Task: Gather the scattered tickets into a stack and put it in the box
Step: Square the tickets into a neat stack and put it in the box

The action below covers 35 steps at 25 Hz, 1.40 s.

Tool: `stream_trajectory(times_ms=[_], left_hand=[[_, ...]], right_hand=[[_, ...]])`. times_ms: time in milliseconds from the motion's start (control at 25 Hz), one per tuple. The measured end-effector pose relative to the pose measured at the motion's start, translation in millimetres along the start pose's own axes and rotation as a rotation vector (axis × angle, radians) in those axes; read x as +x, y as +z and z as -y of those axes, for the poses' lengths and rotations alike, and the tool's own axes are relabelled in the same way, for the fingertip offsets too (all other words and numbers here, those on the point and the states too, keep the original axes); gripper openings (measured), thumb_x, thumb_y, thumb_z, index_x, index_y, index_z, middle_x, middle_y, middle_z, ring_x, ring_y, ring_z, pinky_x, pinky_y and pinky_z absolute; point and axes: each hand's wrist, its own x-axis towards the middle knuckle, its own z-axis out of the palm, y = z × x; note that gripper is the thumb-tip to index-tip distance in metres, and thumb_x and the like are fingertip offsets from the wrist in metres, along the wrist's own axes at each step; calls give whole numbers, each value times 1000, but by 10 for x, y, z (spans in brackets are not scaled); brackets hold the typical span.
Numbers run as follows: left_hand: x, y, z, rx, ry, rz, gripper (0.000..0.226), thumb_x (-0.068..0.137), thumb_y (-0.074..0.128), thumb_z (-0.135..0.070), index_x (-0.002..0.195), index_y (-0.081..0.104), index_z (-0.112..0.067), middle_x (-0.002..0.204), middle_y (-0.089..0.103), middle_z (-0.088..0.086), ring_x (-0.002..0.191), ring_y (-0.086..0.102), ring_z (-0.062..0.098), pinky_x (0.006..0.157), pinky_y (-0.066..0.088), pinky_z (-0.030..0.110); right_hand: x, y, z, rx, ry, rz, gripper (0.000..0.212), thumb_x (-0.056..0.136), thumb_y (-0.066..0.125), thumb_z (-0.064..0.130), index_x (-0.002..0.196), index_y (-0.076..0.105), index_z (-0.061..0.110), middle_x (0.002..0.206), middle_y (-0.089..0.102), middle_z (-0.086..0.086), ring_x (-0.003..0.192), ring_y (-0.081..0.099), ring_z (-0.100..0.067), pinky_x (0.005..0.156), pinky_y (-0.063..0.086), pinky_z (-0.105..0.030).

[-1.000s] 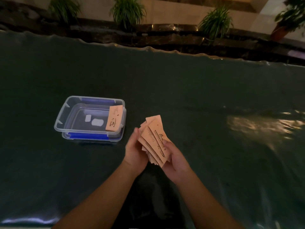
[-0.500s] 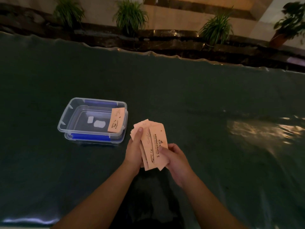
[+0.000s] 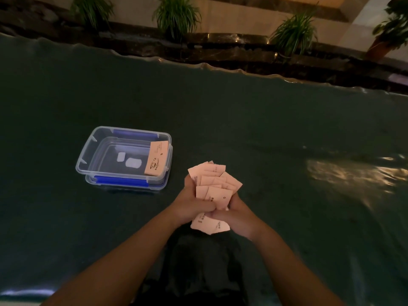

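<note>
Both hands close around one bunch of pink tickets (image 3: 213,186): the left hand (image 3: 190,207) wraps its near-left side and the right hand (image 3: 237,217) its near-right side, fingers meeting in front, so each grip is clamped on the paper. The bunch sits just above the dark green counter (image 3: 265,133), and no loose tickets show on the surface around the grip, so the gathering looks done. The squaring is not: corners fan out beyond the grip and more edges stick out below it, toward the person. What is left, by my reading, is tapping the edges flush and carrying the stack to the box. The clear plastic box (image 3: 88,160), with blue clips, stands open to the left of the grip and a little beyond it. Inside, one ticket (image 3: 156,161) leans against its right wall, the side nearest the grip, and two pale patches show on the bottom, which I cannot identify.
</note>
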Motion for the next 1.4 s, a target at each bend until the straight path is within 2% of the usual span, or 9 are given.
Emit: stream_trajectory(times_ms=[200, 320, 480, 600, 720, 960, 1080, 1200, 1400], left_hand=[[-12, -37, 100, 55, 140, -35, 94, 71, 92, 2, 146, 42, -24, 128, 70, -7, 115, 69, 0, 92, 57, 21], [16, -97, 185, 159, 179, -10, 92, 78, 91, -4, 151, 38, -23, 132, 62, -15, 116, 62, -15, 95, 49, 7], [74, -168, 335, 196, 145, 68, 109, 77, 93, -13, 158, 24, -36, 141, 57, -15, 127, 59, -6, 108, 45, 17], [92, -126, 411, 184, 113, 105, 130, 73, 95, -13, 164, 5, -38, 141, 58, -14, 126, 61, -4, 104, 45, 15], [133, -135, 440, 202, 113, 121, 141, 70, 98, -23, 163, -6, -41, 143, 55, -17, 127, 58, -7, 107, 41, 18], [123, -142, 401, 322, 165, 62, 103, 74, 94, -28, 150, 25, -39, 140, 57, -16, 129, 57, -3, 119, 43, 40], [127, -183, 346, 362, 155, 112, 112, 73, 94, -29, 156, 18, -37, 141, 53, -18, 130, 54, -5, 120, 40, 34], [117, -286, 371, 380, 127, 165, 142, 65, 97, -33, 162, -7, -36, 150, 44, -18, 140, 45, -2, 120, 32, 30], [65, -197, 434, 368, 97, 168, 157, 64, 97, -42, 155, -30, -44, 160, 32, -14, 147, 35, 1, 120, 27, 32]], right_hand=[[168, -50, -32, -112, -92, -134, 104, 63, 92, -2, 150, 40, 19, 136, 70, -6, 123, 71, -24, 99, 60, -46], [214, 55, -79, -188, -96, -173, 90, 76, 91, 3, 149, 46, 29, 137, 68, 8, 127, 67, -7, 111, 53, -37], [218, 163, -244, -325, -132, -155, 79, 79, 84, -5, 148, 54, 20, 139, 66, 14, 128, 60, 10, 113, 48, -25], [224, 199, -298, -183, -21, -127, 104, 80, 82, -9, 158, 30, 36, 141, 60, 14, 114, 66, 13, 100, 57, -19], [208, 202, -357, -182, -27, -113, 121, 79, 88, 0, 163, 7, 35, 149, 51, 14, 123, 64, 6, 103, 50, -16], [267, 197, -306, -259, -72, -121, 127, 77, 87, 1, 166, 0, 28, 144, 55, 10, 121, 63, 9, 99, 50, -9], [250, 163, -318, -283, -88, -125, 123, 75, 86, 5, 165, 5, 30, 149, 53, 4, 125, 63, 3, 110, 52, -25], [208, 153, -309, -358, -104, -72, 134, 67, 89, 32, 166, -2, 35, 165, 32, 3, 144, 48, -3, 122, 41, -33], [288, 263, -347, -391, -102, -84, 140, 71, 92, 18, 165, -10, 35, 167, 18, 7, 145, 42, -3, 105, 34, 1]])
